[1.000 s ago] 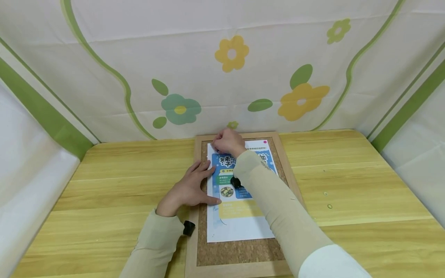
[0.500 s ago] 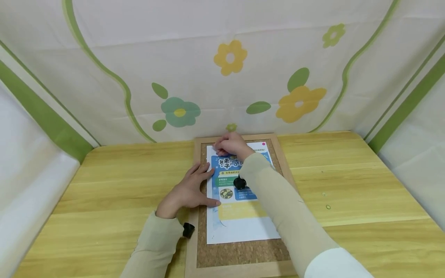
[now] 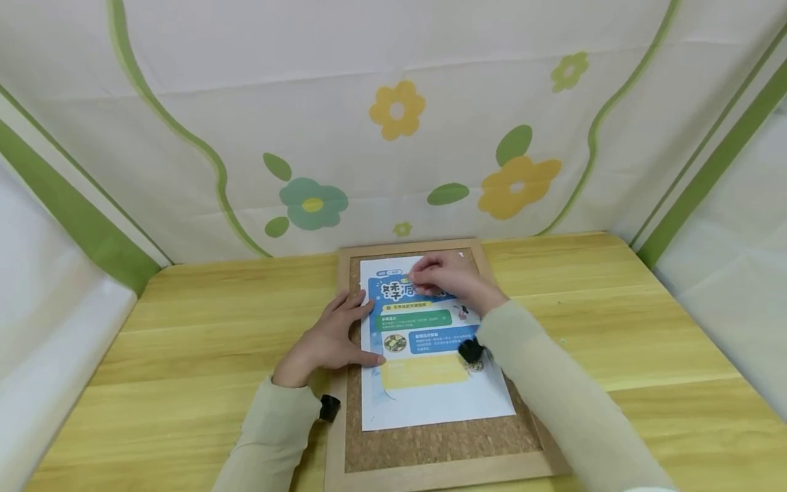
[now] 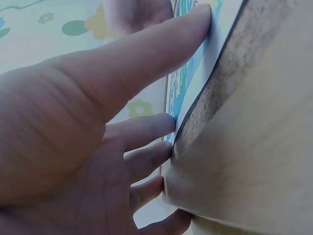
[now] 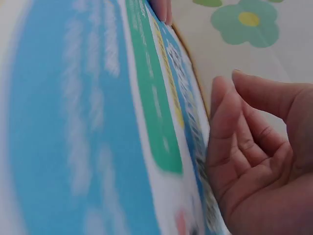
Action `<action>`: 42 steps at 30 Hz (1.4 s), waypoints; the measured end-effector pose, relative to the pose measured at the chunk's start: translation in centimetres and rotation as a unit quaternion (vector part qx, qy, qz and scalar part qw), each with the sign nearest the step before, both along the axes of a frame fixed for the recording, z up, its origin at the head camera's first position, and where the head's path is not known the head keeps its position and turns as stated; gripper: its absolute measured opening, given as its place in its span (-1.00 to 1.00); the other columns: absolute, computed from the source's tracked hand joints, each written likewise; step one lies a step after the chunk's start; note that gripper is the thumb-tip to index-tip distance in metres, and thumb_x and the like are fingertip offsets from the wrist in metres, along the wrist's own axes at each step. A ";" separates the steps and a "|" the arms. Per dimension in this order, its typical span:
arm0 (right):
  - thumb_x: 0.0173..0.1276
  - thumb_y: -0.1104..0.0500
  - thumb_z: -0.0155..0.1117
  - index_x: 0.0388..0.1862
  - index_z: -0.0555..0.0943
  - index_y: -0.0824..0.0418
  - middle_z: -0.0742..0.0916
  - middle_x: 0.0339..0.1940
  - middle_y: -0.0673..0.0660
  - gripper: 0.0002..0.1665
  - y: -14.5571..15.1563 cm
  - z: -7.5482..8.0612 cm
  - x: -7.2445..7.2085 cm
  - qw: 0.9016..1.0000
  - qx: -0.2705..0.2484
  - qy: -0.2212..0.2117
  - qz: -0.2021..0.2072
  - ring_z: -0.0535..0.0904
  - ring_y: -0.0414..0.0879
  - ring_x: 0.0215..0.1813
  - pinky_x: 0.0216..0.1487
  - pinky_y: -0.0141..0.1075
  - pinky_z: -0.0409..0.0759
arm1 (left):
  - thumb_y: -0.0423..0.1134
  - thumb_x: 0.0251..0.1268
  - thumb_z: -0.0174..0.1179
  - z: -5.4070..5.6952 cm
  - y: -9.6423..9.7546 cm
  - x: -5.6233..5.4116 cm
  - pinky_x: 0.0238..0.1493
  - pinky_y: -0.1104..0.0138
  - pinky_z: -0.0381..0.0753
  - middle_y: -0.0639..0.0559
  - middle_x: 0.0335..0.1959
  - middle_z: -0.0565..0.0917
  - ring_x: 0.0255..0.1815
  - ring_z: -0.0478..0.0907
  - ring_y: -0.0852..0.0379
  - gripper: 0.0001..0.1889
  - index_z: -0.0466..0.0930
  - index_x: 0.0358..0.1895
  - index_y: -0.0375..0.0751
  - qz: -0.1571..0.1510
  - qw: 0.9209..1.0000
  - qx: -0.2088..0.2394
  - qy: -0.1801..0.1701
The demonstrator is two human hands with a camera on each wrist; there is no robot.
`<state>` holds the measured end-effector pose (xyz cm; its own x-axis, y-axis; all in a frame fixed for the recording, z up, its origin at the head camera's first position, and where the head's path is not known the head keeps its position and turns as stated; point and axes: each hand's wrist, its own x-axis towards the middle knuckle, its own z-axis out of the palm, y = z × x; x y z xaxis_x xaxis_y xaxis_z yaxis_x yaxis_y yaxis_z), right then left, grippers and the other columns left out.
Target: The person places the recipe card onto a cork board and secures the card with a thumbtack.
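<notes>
A printed poster (image 3: pixel 430 406) in blue, green and yellow lies on a wood-framed cork board (image 3: pixel 424 447). My left hand (image 3: pixel 328 335) rests along its left edge, fingers spread; the thumb lies on the sheet, and the other fingertips are at the poster's edge and the frame in the left wrist view. My right hand (image 3: pixel 451 277) is over the poster's heading, fingers curled and thumb tip (image 5: pixel 238 76) close to the index fingertip. Whether something small sits between those tips I cannot tell. That hand hides the poster's top right part.
The board lies on a yellow wooden table (image 3: pixel 184 369), its far end by a white curtain (image 3: pixel 246 89) with printed flowers. Black wrist cameras stand out from both sleeves, one (image 3: pixel 471 350) over the poster. A tiny ring-like bit (image 3: pixel 562 340) lies right of the board.
My right hand has left the poster's top left corner and moved right and nearer, uncovering that corner and much of the print. The left hand stays in place. The head view has shifted slightly.
</notes>
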<state>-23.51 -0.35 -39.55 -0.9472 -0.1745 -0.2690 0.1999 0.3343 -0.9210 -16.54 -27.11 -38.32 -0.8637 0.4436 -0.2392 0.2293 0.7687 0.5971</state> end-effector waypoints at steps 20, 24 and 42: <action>0.57 -0.09 0.40 -0.07 0.74 0.19 0.77 -0.36 0.08 -0.65 16.2 0.8 13.7 0.958 0.263 0.114 -0.032 0.61 -0.13 -0.45 -0.43 -0.31 0.56 | 0.00 0.15 0.64 1.0 -0.1 -0.3 0.72 -0.35 -0.01 -0.17 0.82 0.03 0.84 -0.29 -0.34 0.12 0.19 0.71 -0.22 -0.017 1.000 0.000 0.007; 0.56 -0.13 0.40 -0.08 0.74 0.19 0.76 -0.35 0.04 -0.61 18.7 -0.1 14.9 0.942 0.316 0.103 -0.040 0.57 -0.19 -0.43 -0.39 -0.33 0.49 | -0.01 0.16 0.64 1.2 -0.4 -0.2 0.71 -0.36 -0.01 -0.18 0.81 0.02 0.84 -0.29 -0.35 0.12 0.17 0.72 -0.22 -0.017 1.000 -0.003 0.008; 0.46 -0.21 0.47 0.00 0.67 0.31 0.74 -0.26 0.05 -0.42 20.5 -1.6 14.6 0.921 0.374 0.104 -0.021 0.59 -0.11 -0.23 -0.18 -0.24 0.54 | -0.01 0.15 0.64 0.9 -0.6 -0.3 0.71 -0.38 -0.01 -0.18 0.81 0.02 0.84 -0.30 -0.34 0.12 0.18 0.72 -0.20 -0.011 1.000 -0.001 0.006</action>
